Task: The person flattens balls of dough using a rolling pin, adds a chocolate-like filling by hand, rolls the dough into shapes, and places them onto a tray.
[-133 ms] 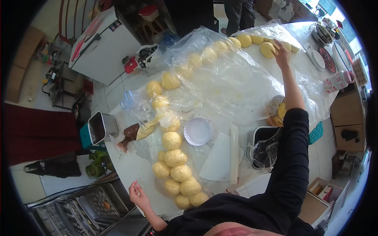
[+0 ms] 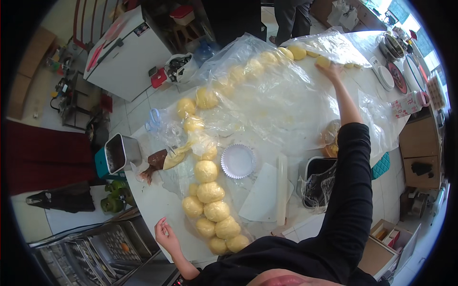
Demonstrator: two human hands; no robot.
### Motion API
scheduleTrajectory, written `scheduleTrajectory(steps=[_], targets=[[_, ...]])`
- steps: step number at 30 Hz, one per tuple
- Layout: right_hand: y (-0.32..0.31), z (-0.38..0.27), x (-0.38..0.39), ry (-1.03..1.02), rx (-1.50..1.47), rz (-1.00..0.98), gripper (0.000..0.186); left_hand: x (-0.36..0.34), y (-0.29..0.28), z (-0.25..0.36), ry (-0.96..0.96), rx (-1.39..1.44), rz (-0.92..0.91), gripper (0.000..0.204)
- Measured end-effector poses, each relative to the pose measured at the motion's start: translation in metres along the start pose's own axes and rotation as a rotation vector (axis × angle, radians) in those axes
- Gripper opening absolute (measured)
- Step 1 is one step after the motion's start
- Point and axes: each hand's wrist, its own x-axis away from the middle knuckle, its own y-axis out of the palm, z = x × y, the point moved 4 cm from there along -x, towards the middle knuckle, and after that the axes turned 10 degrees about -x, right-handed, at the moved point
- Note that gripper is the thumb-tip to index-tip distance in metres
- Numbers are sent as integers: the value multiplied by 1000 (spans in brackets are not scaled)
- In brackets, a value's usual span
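Head view: shaped dough balls (image 2: 210, 191) on the table (image 2: 152, 202) are partly covered by plastic (image 2: 286, 102), some left bare, one far ball (image 2: 323, 61) touched by the right hand (image 2: 333, 72), grip unclear, the left hand (image 2: 168, 235) empty, fingers apart.

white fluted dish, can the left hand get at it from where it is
Probably, but not straight across: a row of dough balls lies between the left hand and the white fluted dish, so it would likely have to reach over them.
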Motion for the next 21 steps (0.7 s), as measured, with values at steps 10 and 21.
scheduleTrajectory(steps=[10, 21], targets=[[-41, -9, 38, 513, -700, 363, 49, 1, -12, -14, 40, -20, 51, 17], [-172, -60, 152, 311, -2092, -238, 49, -2, -17, -84, -83, 216, 15, 17]])
